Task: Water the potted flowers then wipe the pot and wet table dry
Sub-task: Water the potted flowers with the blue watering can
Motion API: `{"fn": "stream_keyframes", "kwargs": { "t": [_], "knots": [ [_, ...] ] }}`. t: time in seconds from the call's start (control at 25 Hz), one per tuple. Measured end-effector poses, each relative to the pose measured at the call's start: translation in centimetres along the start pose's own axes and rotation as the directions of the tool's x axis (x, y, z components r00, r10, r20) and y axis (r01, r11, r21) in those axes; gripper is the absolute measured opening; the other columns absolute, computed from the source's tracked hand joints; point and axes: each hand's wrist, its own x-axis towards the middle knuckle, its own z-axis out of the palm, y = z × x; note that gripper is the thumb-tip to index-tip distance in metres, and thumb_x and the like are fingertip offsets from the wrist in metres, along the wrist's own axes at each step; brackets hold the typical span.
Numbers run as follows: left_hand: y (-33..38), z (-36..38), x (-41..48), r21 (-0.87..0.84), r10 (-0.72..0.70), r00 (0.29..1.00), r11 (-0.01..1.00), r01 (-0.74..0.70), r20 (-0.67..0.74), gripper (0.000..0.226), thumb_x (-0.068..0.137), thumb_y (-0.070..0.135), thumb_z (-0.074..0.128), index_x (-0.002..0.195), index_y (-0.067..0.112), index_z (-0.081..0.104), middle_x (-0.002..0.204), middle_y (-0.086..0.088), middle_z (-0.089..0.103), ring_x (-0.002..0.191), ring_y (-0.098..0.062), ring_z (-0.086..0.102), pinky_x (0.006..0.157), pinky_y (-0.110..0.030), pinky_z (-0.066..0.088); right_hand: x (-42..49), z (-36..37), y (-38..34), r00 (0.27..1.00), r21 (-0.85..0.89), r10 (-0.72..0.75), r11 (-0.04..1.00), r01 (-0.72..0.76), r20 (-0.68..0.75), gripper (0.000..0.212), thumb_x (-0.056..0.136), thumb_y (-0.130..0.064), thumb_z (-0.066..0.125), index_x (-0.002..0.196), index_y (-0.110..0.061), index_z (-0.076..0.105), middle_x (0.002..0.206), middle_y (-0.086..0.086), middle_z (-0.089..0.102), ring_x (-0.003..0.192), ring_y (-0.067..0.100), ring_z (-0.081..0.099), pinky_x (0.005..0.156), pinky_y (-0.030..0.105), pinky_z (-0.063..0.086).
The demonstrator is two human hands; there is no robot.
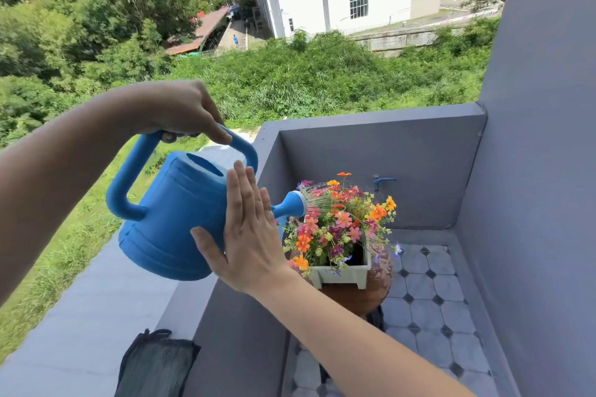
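We grip the watering can (174,219) handle with our left hand (180,109) — right hand (248,235) flat, open against its side — spout long axis aimed rightward at the flowers (342,222)

The blue plastic watering can (167,219) is looking smooth and matt, with moulded ridges ringing its body. The pale green square planter box (342,274) is showing a plain, dull plastic finish, and the round brown table (371,296) beneath it is looking like polished wood, glistening wet along its edge. The dark folded cloth (158,367) is appearing soft and slightly fuzzy. The grey parapet wall (380,151) is wearing flat matt paint, while the pale octagonal floor tiles (429,309) are shining faintly.
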Motion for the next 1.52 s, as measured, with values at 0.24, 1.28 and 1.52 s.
{"fn": "stream_keyframes", "kwargs": {
  "t": [0.24,1.28,1.52],
  "knots": [
    [-0.1,1.0,-1.4,0.045,-0.014,0.998,0.999,0.011,0.056,0.017,0.074,0.022,0.077,0.087,0.010,0.076,0.049,-0.006,0.042,0.030,-0.012,0.029,0.030,-0.017,0.026,-2.5,1.0,-2.1,0.999,-0.025,0.005,1.000,-0.006,-0.039,0.079,0.095,-0.061,0.012,0.149,-0.020,-0.028,0.163,0.001,-0.010,0.150,0.020,-0.012,0.119,0.032,-0.015],
    [-0.5,1.6,-1.8,0.031,-0.004,0.995,1.000,0.001,0.098,0.015,0.075,0.023,0.076,0.085,0.013,0.075,0.047,-0.003,0.039,0.026,-0.009,0.027,0.032,-0.016,0.026,-3.4,2.1,-2.3,0.995,-0.049,-0.013,0.999,0.008,-0.103,0.079,0.097,-0.058,0.017,0.153,-0.011,-0.013,0.162,0.005,-0.001,0.151,0.025,-0.005,0.121,0.040,-0.002],
    [1.6,2.2,-0.9,-0.057,0.072,0.993,0.996,-0.067,0.089,0.017,0.074,0.026,0.076,0.086,0.014,0.075,0.037,0.005,0.038,0.028,-0.008,0.028,0.031,-0.017,0.026,-3.3,-0.5,0.1,0.988,-0.115,-0.025,0.993,0.007,-0.153,0.075,0.097,-0.057,0.019,0.152,-0.009,0.000,0.161,0.007,0.002,0.151,0.027,-0.002,0.122,0.041,0.000]
  ]
}}
